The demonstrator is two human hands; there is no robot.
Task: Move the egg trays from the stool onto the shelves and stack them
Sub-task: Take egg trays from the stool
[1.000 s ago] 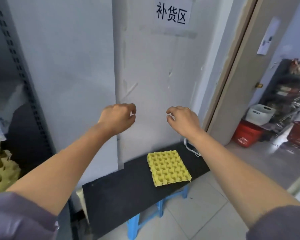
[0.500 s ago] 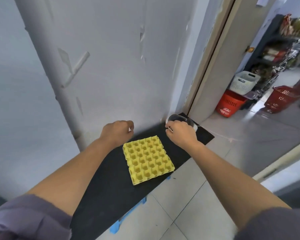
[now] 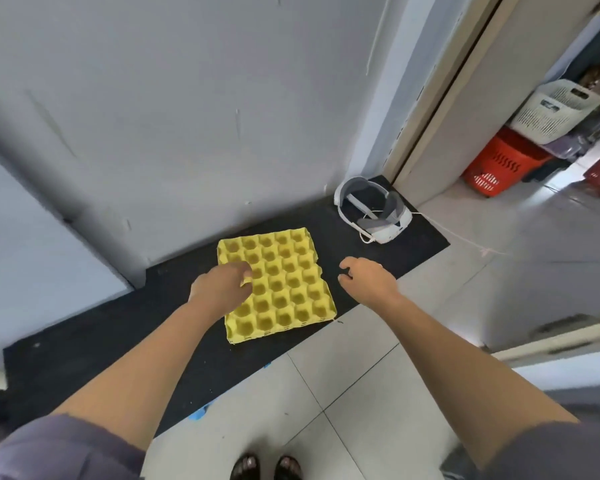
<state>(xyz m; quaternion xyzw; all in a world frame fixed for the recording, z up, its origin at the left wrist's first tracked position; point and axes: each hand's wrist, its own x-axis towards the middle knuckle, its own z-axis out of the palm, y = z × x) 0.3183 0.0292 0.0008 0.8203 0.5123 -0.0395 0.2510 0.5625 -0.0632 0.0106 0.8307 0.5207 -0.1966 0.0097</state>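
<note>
A stack of yellow trays (image 3: pixel 284 285) lay flat at the centre of the frame, on a black bench (image 3: pixel 118 341) that ran from lower left to middle right along a grey wall (image 3: pixel 187 116). The left hand (image 3: pixel 219 289) rested over the trays' left side with its fingers curled down among the cups. Whether it gripped anything could not be told. The right hand (image 3: pixel 368 278) hovered just right of the trays, apart from them, with its fingers loosely curled and holding nothing. A white headset (image 3: pixel 374 213) sat at the bench's far right end. In the upper right, a white basket (image 3: pixel 551 112) stood above a red basket (image 3: pixel 499 168). Sandalled feet (image 3: pixel 265 467) showed at the bottom on the tiled floor (image 3: pixel 361 393).
</note>
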